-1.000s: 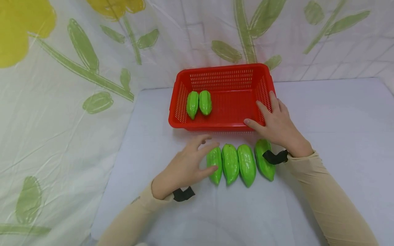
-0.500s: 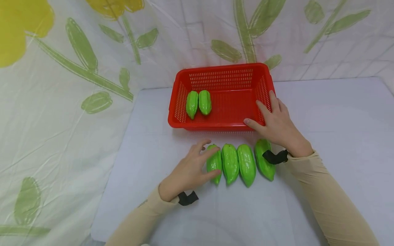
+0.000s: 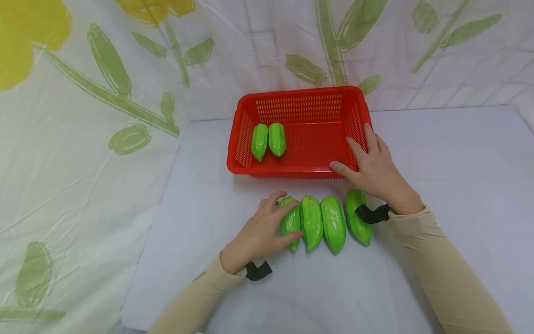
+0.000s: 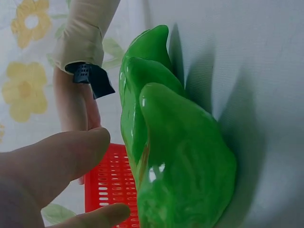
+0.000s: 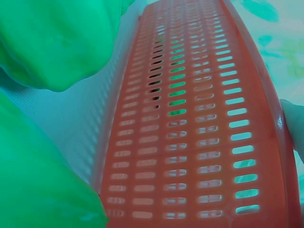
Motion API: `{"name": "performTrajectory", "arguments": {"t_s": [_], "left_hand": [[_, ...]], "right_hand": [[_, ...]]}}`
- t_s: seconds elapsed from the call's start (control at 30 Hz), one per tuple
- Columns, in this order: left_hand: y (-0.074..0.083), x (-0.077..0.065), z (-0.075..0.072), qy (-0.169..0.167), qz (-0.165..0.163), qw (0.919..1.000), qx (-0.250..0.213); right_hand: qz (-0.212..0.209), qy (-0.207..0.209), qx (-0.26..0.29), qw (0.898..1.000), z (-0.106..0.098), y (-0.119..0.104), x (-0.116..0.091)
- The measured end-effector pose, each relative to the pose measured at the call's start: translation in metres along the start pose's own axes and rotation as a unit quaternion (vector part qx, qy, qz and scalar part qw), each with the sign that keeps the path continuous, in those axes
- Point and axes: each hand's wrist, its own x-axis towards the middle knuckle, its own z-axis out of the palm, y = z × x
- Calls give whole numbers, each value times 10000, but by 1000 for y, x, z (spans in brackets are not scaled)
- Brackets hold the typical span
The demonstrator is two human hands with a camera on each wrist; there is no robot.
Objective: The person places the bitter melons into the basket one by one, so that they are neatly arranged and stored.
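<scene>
Several glossy green star fruit lie in a row on the white table. My left hand (image 3: 263, 230) is around the leftmost star fruit (image 3: 289, 222), its thumb and fingers spread on either side. In the left wrist view the thumb (image 4: 71, 154) shows a gap to the nearest star fruit (image 4: 187, 161). My right hand (image 3: 377, 171) rests on the right front corner of the red basket (image 3: 300, 172), thumb along the front rim and fingers spread over the right side. Its wrist overlaps the rightmost star fruit (image 3: 356, 220).
Two more star fruit (image 3: 268, 140) lie side by side at the basket's left end. The table (image 3: 325, 292) extends in front of the row. A flower-printed cloth (image 3: 267, 51) hangs behind the basket and to the left.
My left hand has moved slightly right and down over the leftmost star fruit, its thumb now beside the fruit's lower part. The right hand and basket have stayed in place.
</scene>
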Motion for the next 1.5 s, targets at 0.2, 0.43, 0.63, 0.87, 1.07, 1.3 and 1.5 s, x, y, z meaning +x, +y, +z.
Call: {"name": "performTrajectory", "arguments": {"t_s": [0.2,0.43,0.63,0.87,1.07,1.3,1.5], "left_hand": [[-2,0,5,-33,-119,9999,-46],[-3,1,7,-26,-90,9999,-118],[-3,2,8,-84,-184,9995,-251],[-3,2,8,8,-124,9997,-231],[-3,1,8,32,-161,9994,-290],[-3,1,7,50,-173,9993,-323],[-3,0,4,77,-182,9993,-324]], "right_hand": [[30,-6,4,10000,1,-1,0],[44,2,-3,10000,1,-1,-1],[60,-21,11,10000,0,-1,-1],[87,-49,17,9999,0,-1,-1],[98,-69,17,9999,0,-1,-1],[93,-70,15,9999,-1,-1,-1],[95,-71,-8,9999,-1,-1,-1]]}}
